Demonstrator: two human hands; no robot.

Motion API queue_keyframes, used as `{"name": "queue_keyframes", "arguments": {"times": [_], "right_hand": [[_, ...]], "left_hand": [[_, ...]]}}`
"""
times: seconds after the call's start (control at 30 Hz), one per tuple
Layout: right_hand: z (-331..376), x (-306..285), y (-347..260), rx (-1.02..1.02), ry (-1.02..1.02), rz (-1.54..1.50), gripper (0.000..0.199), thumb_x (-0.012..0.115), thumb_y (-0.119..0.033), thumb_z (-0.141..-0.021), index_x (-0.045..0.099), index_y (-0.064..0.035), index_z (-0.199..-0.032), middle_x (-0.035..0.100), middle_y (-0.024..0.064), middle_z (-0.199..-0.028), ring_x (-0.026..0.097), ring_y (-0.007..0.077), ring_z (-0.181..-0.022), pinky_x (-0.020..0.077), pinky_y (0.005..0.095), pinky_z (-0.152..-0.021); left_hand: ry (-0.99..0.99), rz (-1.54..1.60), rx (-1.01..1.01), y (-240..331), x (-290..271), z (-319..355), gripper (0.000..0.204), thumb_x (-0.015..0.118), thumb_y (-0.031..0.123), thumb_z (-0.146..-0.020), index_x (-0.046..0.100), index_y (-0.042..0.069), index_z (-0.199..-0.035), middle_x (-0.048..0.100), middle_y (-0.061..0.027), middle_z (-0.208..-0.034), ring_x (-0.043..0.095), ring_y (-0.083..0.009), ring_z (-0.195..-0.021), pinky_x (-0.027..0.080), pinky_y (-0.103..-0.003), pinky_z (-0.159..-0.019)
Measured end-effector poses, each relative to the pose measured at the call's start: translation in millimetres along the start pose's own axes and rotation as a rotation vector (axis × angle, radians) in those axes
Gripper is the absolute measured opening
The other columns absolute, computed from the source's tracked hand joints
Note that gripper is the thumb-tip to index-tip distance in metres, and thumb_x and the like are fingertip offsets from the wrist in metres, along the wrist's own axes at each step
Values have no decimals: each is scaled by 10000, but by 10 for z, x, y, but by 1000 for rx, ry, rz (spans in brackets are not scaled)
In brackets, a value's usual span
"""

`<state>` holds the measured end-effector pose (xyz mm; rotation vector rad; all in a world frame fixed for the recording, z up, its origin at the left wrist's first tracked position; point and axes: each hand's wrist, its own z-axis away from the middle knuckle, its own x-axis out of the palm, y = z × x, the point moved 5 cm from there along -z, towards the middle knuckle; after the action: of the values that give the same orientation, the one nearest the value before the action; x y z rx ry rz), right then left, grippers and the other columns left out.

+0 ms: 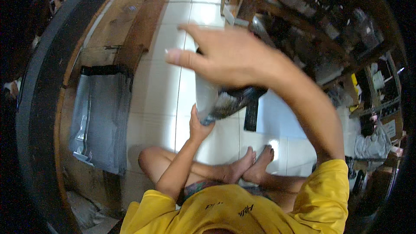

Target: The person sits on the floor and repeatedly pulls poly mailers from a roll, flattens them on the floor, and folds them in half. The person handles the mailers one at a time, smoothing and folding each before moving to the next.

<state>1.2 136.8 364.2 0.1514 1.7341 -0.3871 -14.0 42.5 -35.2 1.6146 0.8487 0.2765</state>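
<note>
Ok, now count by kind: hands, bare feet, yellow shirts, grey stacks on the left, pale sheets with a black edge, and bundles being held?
Hands: 2, a left hand and a right hand
Bare feet: 2
Yellow shirt: 1
Grey stack: 1
Pale sheet: 1, partly hidden
Held bundle: 1, blurred
Total: 8

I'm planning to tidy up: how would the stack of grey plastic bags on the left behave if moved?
The stack of grey plastic bags would probably sag, since its plastic looks creased. Its glossy sheen suggests the layers may slide apart. Lying flat, it seems unlikely to roll or tip.
</note>
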Motion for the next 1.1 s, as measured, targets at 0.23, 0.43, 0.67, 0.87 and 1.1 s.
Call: {"name": "queue_keyframes", "arguments": {"times": [0.23,0.43,0.67,0.87,1.1], "right_hand": [[81,-210,89,-113,176,-264,714,472,-633,-958,550,-33,-1337,644,260,-1198,640,390,-1110,494,478,-976],[754,805,1686,190,499,-1179,736,456,-649,-982,370,-123,-1491,545,109,-1380,541,293,-1257,443,490,-1065],[470,3044,1036,456,223,-1441,879,522,-513,-1006,108,13,-1575,305,210,-1572,330,311,-1445,266,391,-1186],[471,4141,897,741,2,-1423,873,569,-537,-977,301,104,-1506,405,293,-1493,435,340,-1378,353,390,-1139],[823,3950,809,780,-136,-1555,1017,616,-592,-931,208,130,-1521,317,302,-1544,325,359,-1451,340,419,-1151]], "left_hand": [[-68,-34,34,0,-146,-83,960,782,81,-742,214,52,-1516,632,-266,-1196,660,-438,-1043,542,-471,-890],[-189,-27,-104,84,-278,-254,786,644,103,-877,204,69,-1528,658,-280,-1158,680,-404,-1039,538,-436,-885],[-229,-184,-188,717,-677,-380,817,610,149,-896,151,-44,-1543,680,-323,-1062,710,-432,-895,562,-432,-815],[-366,-594,-288,202,-524,-645,922,667,161,-861,107,20,-1580,681,-332,-941,687,-467,-850,545,-520,-802],[-499,-602,-333,103,-306,-586,891,619,199,-897,79,29,-1585,664,-366,-964,660,-515,-934,532,-545,-856]]}}
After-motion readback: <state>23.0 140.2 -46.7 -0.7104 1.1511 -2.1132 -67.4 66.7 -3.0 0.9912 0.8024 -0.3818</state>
